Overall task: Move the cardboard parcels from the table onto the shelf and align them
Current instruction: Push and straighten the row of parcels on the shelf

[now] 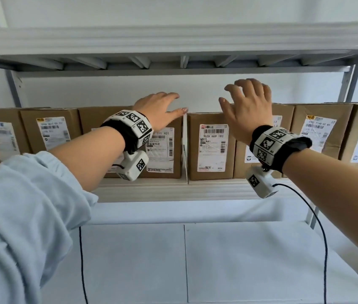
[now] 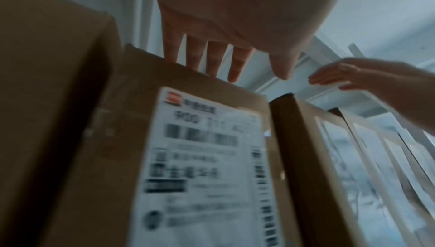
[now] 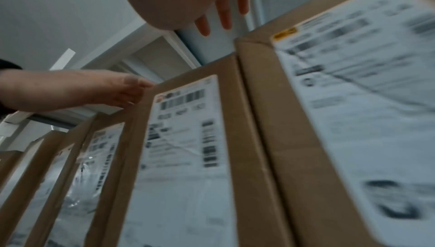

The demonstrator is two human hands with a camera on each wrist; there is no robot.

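Parcels of brown cardboard stand side by side on the shelf (image 1: 173,189), white shipping labels facing outward, and both hands are raised to their top edges. The left hand (image 1: 158,110) reaches over the parcel marked 111 401 (image 1: 165,150), fingers straight and slightly spread; in the left wrist view its fingertips (image 2: 235,72) lie at that parcel's upper rim, though whether they touch it I cannot tell. It holds nothing. Just to the thumb side of this hand, past a thin white divider (image 1: 185,148), stands the parcel marked 900X H69 183 (image 1: 212,148). The right hand (image 1: 248,110) hovers above and in front of it and its neighbour, fingers spread and gently bent, gripping nothing. More parcels run outward from the little-finger side of each hand. Marker-covered wristbands (image 1: 133,126) wrap both wrists, with cables hanging below them. Beneath the forearms lies a white table (image 1: 239,260).
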